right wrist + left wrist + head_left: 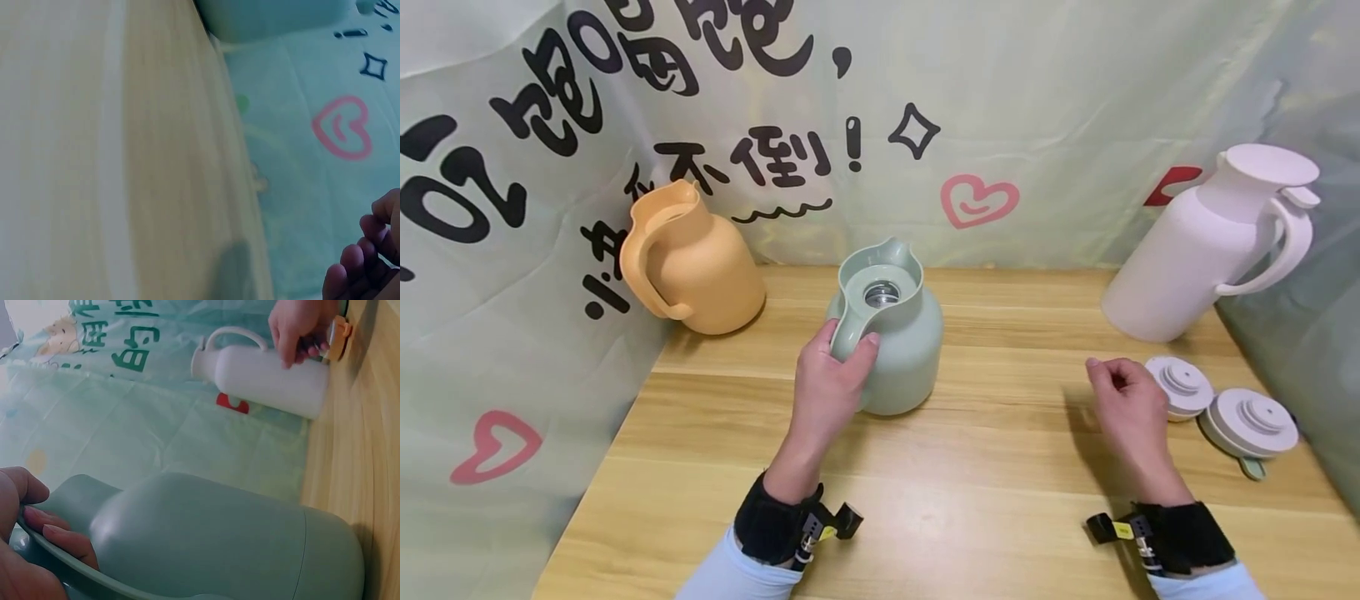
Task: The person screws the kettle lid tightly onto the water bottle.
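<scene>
My left hand [829, 379] grips the handle of a pale green thermos jug [904, 358], its thumb on top near the neck. The jug has no lid on, and its round shiny mouth shows; it stands on the wooden table. In the left wrist view, fingers curl around the handle beside the green jug body [206, 531]. My right hand [1131, 408] hovers over the table at the right with loosely curled fingers and nothing in them. Just beside it lie two upturned lids, one with an orange edge [1182, 387], the other with a green tab [1251, 423].
An orange jug [718, 275], also lidless, stands at the back left by the cloth wall. At the back right is a pale lilac jug [1180, 250] with its lid on. Printed cloth [1067, 125] encloses the table [970, 508] on the back and sides.
</scene>
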Available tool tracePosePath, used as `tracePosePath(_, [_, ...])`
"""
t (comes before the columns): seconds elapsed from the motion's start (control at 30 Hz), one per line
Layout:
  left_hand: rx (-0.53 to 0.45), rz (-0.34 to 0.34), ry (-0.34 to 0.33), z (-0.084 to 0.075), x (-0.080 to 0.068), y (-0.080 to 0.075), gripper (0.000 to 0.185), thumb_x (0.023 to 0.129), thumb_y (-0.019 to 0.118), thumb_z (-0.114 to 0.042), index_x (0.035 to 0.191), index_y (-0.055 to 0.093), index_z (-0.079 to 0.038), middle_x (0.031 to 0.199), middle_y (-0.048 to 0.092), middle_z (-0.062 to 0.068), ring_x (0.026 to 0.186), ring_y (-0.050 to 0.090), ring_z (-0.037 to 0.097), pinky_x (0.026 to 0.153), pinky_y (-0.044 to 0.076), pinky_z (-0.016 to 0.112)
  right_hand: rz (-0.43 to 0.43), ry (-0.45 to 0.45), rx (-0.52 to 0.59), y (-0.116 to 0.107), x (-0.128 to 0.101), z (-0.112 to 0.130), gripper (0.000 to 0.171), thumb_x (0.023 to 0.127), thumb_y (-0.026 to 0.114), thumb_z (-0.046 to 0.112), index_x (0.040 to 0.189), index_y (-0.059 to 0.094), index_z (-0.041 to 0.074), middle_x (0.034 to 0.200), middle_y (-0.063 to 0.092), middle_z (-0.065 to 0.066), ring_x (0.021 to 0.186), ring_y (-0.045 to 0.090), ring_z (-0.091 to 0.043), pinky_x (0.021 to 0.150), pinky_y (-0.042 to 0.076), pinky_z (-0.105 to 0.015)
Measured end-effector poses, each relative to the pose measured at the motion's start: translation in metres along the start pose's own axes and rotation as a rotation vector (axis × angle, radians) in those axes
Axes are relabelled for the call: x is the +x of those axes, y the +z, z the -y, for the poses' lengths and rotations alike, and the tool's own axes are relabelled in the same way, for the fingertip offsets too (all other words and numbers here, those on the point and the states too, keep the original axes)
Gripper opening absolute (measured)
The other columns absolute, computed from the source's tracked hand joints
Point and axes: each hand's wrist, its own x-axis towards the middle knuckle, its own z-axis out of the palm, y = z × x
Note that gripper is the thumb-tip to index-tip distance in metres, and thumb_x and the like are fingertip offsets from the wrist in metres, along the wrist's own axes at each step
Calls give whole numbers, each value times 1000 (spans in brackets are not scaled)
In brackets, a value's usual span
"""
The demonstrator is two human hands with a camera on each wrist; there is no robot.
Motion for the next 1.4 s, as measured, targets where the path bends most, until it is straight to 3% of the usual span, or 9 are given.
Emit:
tracePosePath(0.27, [-12, 3, 15, 1, 0, -2, 21, 88, 68, -25, 101, 67, -9, 89, 65, 9, 85, 59, 19, 72, 49, 36, -226, 2, -90, -43, 8, -21, 30, 91, 59, 28, 98, 65, 0, 89, 50, -1, 80, 32, 8, 77, 27, -27])
tracePosePath(0.5, [-7, 3, 17, 1, 0, -1, 21, 88, 68, -25, 101, 67, -10, 88, 65, 9, 84, 58, 19, 71, 48, 36, -365, 79, -131, -72, 10, -39, 31, 89, 57, 27, 102, 65, 1, 80, 33, 26, 85, 24, 17, 82, 27, -31])
tracePosePath(0.6, [-10, 3, 16, 1, -1, -1, 21, 88, 69, -26, 101, 67, -10, 86, 63, 9, 83, 57, 20, 69, 48, 36, -404, 130, -138, -79, 8, -46, 33, 89, 53, 26, 109, 63, 1, 86, 28, 27, 101, 43, -1, 92, 29, -39])
tracePosePath(0.67, [-10, 1, 15, 1, -1, -1, 20, 88, 69, -26, 100, 67, -10, 84, 62, 9, 82, 57, 20, 68, 47, 36, -404, 196, -134, -84, 7, -50, 39, 89, 50, 26, 119, 60, 3, 100, 41, 19, 118, 43, -19, 102, 26, -45])
tracePosePath(0.73, [-11, 1, 14, 1, -1, -1, 20, 88, 69, -26, 101, 67, -11, 84, 62, 9, 81, 56, 20, 67, 47, 35, -383, 262, -137, -90, 6, -54, 50, 88, 49, 28, 132, 52, 5, 119, 48, 1, 134, 32, -35, 109, 20, -50])
tracePosePath(0.83, [-11, 2, 12, 1, 0, -2, 20, 88, 69, -26, 101, 67, -11, 83, 61, 9, 81, 56, 20, 67, 47, 35, -311, 373, -146, -97, 8, -60, 64, 86, 50, 32, 145, 36, 10, 148, 32, -24, 141, 23, -41, 113, 13, -53])
tracePosePath(1.07, [-34, 23, 19, 2, 1, -2, 21, 88, 69, -25, 103, 67, -11, 91, 65, 9, 86, 59, 20, 74, 50, 36, -135, 508, -154, -101, 14, -72, 90, 88, 56, 45, 153, 12, 3, 156, 11, -30, 144, 10, -46, 117, 12, -56])
tracePosePath(1.23, [-42, 33, 17, 2, 1, -2, 22, 88, 69, -25, 104, 67, -10, 95, 67, 8, 88, 60, 19, 77, 51, 37, -84, 525, -155, -95, 16, -74, 96, 87, 57, 50, 153, 7, 0, 155, 7, -32, 144, 9, -47, 117, 13, -57])
tracePosePath(1.4, [-39, 31, 12, 3, 2, -3, 22, 88, 69, -26, 103, 67, -11, 89, 65, 8, 85, 59, 20, 74, 50, 36, -21, 510, -167, -93, 15, -78, 109, 82, 66, 54, 152, 3, -1, 153, 9, -35, 142, 9, -50, 115, 15, -60])
